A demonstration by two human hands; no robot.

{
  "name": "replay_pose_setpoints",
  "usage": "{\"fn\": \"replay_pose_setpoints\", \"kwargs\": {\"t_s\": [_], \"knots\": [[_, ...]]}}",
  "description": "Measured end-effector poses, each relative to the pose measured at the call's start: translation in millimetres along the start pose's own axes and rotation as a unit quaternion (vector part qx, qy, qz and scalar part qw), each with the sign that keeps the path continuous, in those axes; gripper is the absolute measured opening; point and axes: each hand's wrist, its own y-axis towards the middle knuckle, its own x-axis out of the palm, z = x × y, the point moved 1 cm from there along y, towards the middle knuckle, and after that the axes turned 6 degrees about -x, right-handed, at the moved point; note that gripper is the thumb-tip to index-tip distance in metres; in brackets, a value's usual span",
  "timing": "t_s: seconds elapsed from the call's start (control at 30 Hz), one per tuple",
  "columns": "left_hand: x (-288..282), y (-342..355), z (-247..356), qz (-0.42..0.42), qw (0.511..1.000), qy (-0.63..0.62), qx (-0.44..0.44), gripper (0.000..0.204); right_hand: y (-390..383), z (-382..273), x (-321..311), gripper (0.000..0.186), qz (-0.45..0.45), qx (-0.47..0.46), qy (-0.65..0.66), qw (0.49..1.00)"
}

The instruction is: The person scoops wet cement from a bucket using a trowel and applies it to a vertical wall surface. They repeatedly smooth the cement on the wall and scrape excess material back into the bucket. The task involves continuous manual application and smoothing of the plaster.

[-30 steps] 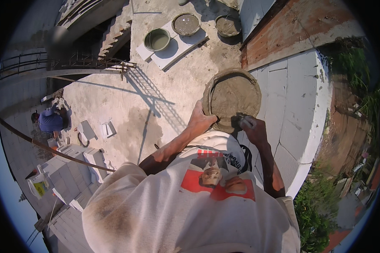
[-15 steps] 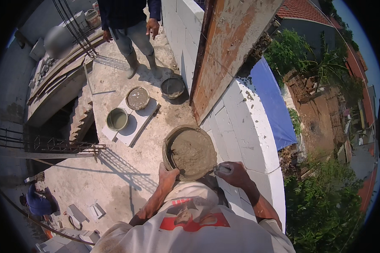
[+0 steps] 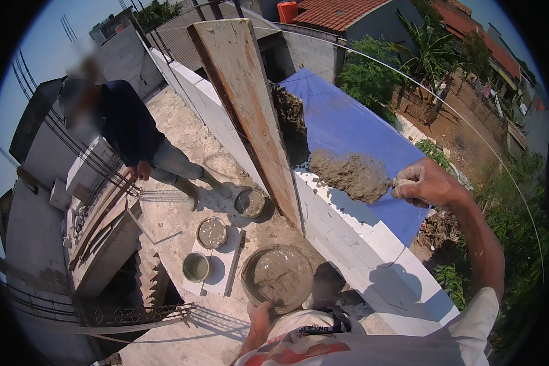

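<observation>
My left hand [image 3: 261, 323] grips the near rim of a wide round tub [image 3: 248, 272] of wet grey mortar, held against my body. Out to the right, my right hand [image 3: 430, 185] is closed around the handle of a trowel. A thick heap of mortar [image 3: 351, 175] covers its blade, so the metal is hidden. The loaded trowel is above the white block wall [image 3: 348, 219], near the foot of a tall upright board [image 3: 244, 104]. Wet mortar clings to the board's outer side, and splashes dot the wall top.
On the floor stand a bucket of mortar [image 3: 212, 233], a bucket of greyish water [image 3: 196, 267] and a dark bucket [image 3: 249, 202]. A person in dark clothes [image 3: 131, 122] stands beyond them. A blue tarp [image 3: 341, 116] hangs outside the wall; a string runs overhead. Stair opening lies left.
My right hand has risen from the tub's rim and swung right over the wall, carrying mortar on the trowel. My left hand still holds the tub. The view has tilted up.
</observation>
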Motion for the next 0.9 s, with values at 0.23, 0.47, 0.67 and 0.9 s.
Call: {"fn": "replay_pose_setpoints", "kwargs": {"t_s": [0.23, 0.47, 0.67, 0.9], "knots": [[-25, 25, -16, 0.071, 0.994, 0.076, 0.035, 0.049, 102, -37, -88, 0.022, 0.051, -0.092, -0.035, 0.994], [-13, 12, -14, 0.111, 0.991, 0.064, 0.029, 0.047, 226, -122, -93, 0.021, 0.097, -0.200, -0.175, 0.959], [-4, 16, -13, 0.070, 0.994, 0.070, 0.039, 0.046, 275, -221, -13, 0.015, 0.104, -0.317, -0.475, 0.814], [2, 30, -24, 0.030, 0.997, 0.045, 0.057, 0.041, 252, -208, 22, 0.027, 0.201, -0.338, -0.538, 0.745]]}}
